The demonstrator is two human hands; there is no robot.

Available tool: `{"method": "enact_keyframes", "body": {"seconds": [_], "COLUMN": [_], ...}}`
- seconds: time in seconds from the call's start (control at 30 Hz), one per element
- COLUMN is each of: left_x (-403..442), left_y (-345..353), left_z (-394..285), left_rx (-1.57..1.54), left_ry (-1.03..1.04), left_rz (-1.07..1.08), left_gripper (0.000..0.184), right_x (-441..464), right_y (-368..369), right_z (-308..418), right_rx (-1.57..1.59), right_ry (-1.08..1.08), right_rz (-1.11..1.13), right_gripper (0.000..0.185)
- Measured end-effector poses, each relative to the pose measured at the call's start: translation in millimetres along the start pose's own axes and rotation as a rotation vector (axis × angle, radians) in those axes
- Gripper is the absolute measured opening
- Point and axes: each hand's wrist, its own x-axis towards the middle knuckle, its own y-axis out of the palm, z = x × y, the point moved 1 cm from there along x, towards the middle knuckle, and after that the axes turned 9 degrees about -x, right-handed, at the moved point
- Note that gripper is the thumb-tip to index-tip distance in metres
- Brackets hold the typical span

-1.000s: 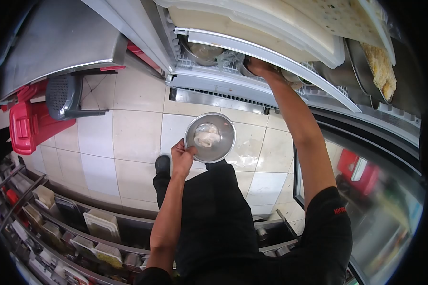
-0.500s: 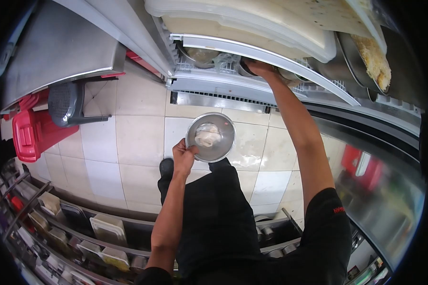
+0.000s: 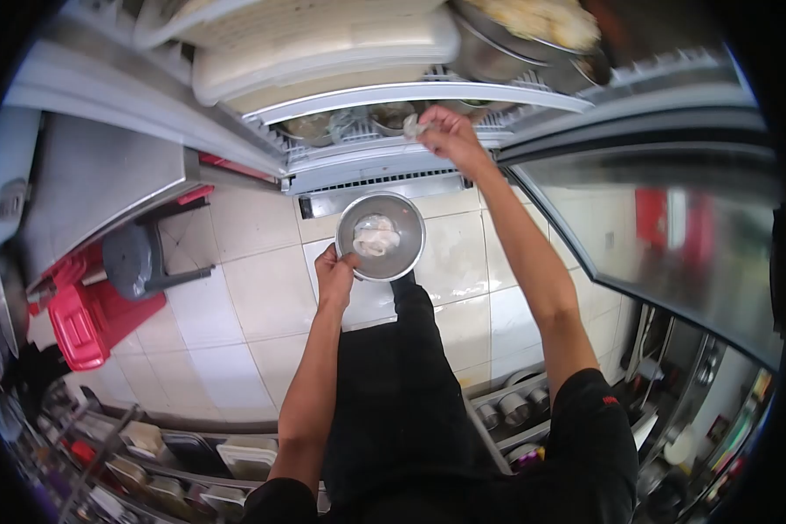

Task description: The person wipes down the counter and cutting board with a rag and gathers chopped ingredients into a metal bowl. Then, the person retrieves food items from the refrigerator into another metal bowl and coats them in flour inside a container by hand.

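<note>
My left hand (image 3: 334,276) is closed on the rim of a round steel bowl (image 3: 413,229), held over the tiled floor. Soft whitish pieces of food (image 3: 375,241) lie in the bottom; they look raw, but their kind is unclear. My right hand (image 3: 454,140) is at the front of the refrigerator's lower shelf, pinching a small pale, greyish piece of food (image 3: 412,127). Just behind it stands a steel container (image 3: 390,114) on the wire shelf. A clear plastic bag (image 3: 348,124) sits left of that container.
Lidded white tubs (image 3: 323,57) and a metal pan with crumb-coated food (image 3: 541,22) fill the shelf above. The glass door (image 3: 655,218) stands open at right. At left are a steel counter (image 3: 113,166), a grey stool (image 3: 135,262) and a red bin (image 3: 79,327).
My right hand has come out of a container on the lower shelf with a small pale piece in its fingers. The bowl stays in my left hand. The view has shifted.
</note>
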Motion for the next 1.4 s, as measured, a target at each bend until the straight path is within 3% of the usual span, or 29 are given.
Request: {"method": "enact_keyframes", "body": {"seconds": [0.03,0.1,0.17,0.23,0.33,0.43,0.5,0.57,0.6,0.63,0.67,0.7,0.8,0.97,1.13,1.4], "left_x": [-6,-16,-26,-44,-72,-96,-106,-116,-123,-127,-130,-137,-164,-204,-256,-379], "left_y": [8,24,47,66,99,127,139,143,142,142,134,127,119,48,-55,-220], "left_z": [-5,-8,-9,-8,-2,8,19,23,27,29,33,35,13,-9,3,-24], "left_rx": [0.007,0.036,0.054,0.073,0.067,0.082,0.052,0.059,0.073,0.072,0.046,0.010,-0.110,-0.274,-0.424,-0.577], "left_ry": [-0.013,-0.028,-0.052,-0.106,-0.155,-0.181,-0.167,-0.214,-0.192,-0.146,-0.139,-0.126,-0.105,-0.024,0.100,0.286], "left_rz": [0.021,0.060,0.111,0.169,0.220,0.255,0.265,0.243,0.233,0.204,0.192,0.169,0.073,-0.094,-0.338,-0.676], "left_gripper": [0.019,0.020,0.021,0.022,0.026,0.029,0.030,0.030,0.029,0.027,0.025,0.024,0.023,0.018,0.018,0.014], "right_x": [-21,-69,-124,-170,-225,-281,-337,-423,-470,-517,-556,-567,-524,-372,-259,-216], "right_y": [0,7,21,23,7,-55,-112,-208,-250,-293,-320,-345,-375,-309,-196,34], "right_z": [5,5,19,31,45,48,26,-85,-106,-121,-103,-109,-127,-114,-70,-24], "right_rx": [0.015,-0.295,-0.413,-0.664,-0.854,-0.578,-0.214,-0.231,-0.330,0.416,0.548,0.409,0.025,-0.316,-0.482,-0.647], "right_ry": [-0.064,-0.112,-0.229,-0.142,-0.430,-0.309,0.121,0.129,-0.035,0.233,0.593,0.717,0.761,0.582,0.332,0.192], "right_rz": [0.015,-0.011,-0.032,-0.022,-0.261,-0.500,-0.918,-1.239,-1.314,-1.597,-1.562,-1.508,-1.388,-1.062,-0.701,-0.248], "right_gripper": [0.017,0.019,0.019,0.022,0.022,0.026,0.020,0.020,0.030,0.045,0.056,0.056,0.054,0.050,0.047,0.041]}}
